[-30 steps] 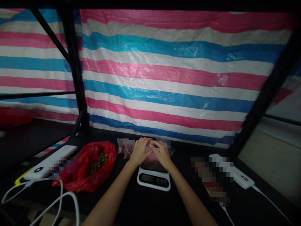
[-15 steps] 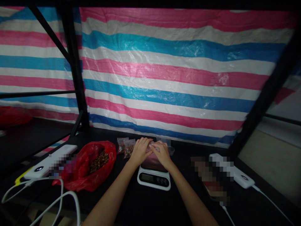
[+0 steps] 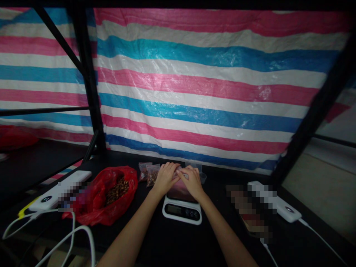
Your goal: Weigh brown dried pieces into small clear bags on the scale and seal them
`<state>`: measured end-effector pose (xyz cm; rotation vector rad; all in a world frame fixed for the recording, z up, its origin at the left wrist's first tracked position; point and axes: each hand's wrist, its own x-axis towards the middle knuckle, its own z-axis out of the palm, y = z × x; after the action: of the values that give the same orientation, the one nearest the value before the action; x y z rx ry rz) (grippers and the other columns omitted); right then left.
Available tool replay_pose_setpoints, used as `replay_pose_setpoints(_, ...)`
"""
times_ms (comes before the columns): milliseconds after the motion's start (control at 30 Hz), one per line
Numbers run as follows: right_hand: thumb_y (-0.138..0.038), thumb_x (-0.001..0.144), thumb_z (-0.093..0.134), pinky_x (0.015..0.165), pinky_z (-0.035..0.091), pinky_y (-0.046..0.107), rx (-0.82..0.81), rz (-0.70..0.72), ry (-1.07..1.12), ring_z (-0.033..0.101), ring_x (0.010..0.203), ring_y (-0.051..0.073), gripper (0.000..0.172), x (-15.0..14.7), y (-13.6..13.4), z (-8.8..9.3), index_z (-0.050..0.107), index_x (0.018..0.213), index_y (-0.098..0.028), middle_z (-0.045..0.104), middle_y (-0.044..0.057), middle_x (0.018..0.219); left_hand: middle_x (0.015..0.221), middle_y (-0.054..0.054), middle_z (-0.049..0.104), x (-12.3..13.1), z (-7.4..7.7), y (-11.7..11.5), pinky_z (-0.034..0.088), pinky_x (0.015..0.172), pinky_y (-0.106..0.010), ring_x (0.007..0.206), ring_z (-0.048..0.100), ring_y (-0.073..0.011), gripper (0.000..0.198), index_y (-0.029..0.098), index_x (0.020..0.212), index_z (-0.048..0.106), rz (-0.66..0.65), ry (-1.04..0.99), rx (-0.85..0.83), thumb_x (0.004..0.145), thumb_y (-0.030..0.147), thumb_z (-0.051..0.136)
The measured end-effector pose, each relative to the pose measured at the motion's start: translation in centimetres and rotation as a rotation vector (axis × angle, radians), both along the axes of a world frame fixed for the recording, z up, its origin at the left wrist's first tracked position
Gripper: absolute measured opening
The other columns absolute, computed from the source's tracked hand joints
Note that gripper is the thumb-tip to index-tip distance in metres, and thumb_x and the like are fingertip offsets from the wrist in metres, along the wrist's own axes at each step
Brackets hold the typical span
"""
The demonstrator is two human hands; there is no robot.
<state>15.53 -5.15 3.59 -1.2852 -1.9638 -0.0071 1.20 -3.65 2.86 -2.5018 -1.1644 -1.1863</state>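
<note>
My left hand [image 3: 167, 175] and my right hand [image 3: 191, 179] meet above the back of a white kitchen scale [image 3: 182, 219]. Their fingers are closed on what looks like a small clear plastic bag [image 3: 178, 171], mostly covered by the fingers. Below them is the scale's shiny, pinkish weighing plate [image 3: 180, 193]; the display's reading cannot be made out. Just left of my left hand stand two small zip bags, a front one [image 3: 152, 176] and a rear one [image 3: 144, 171], with brown pieces inside. A red plastic bag [image 3: 126, 207] lies open farther left, with many brown nut-like pieces [image 3: 118, 190] in it.
Behind my right hand are clear plastic bags [image 3: 198, 165] and a small clear cup [image 3: 203, 178]. A white power bank [image 3: 41, 200] with cables lies at left, another [image 3: 289, 211] at right beside a phone [image 3: 251, 218]. Black frame posts [image 3: 88, 81] and a striped sheet [image 3: 194, 89] enclose the table.
</note>
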Motion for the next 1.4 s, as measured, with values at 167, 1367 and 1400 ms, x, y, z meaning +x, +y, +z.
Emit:
replay_pose_setpoints(167,-0.035,0.084,0.049,0.071,0.028,0.031,-0.003,-0.005,0.0,0.056,0.081,0.017,0.021,0.0,0.1,-0.1,0.068,0.085,-0.025,0.068,0.002,0.083,0.096,-0.005,0.059,0.0,0.1,-0.1,0.036,0.076,-0.033,0.089,0.049,-0.0203,0.032,0.018,0.108,0.051,-0.008,0.005,-0.004,0.077,0.028,0.055)
replay_pose_setpoints(1367,-0.047,0.074,0.05,0.078,0.043,0.035,-0.22,-0.122,0.377,0.057,0.083,0.02,0.039,11.8,4.6,-4.1,0.061,0.104,-0.023,0.065,0.005,0.094,0.125,-0.007,0.048,0.7,-0.1,-0.6,0.034,0.094,-0.038,0.112,0.044,-0.0218,0.061,0.025,0.133,0.029,-0.213,-0.049,-0.265,0.08,0.048,0.049)
replay_pose_setpoints(1400,-0.047,0.073,0.052,0.078,0.043,0.035,-0.244,-0.075,0.41,0.057,0.084,0.02,0.041,11.9,4.6,-4.2,0.06,0.105,-0.022,0.065,0.005,0.095,0.125,-0.006,0.048,0.7,0.0,-0.8,0.035,0.094,-0.038,0.11,0.045,-0.0215,0.063,0.025,0.133,0.028,-0.23,-0.058,-0.281,0.079,0.048,0.049)
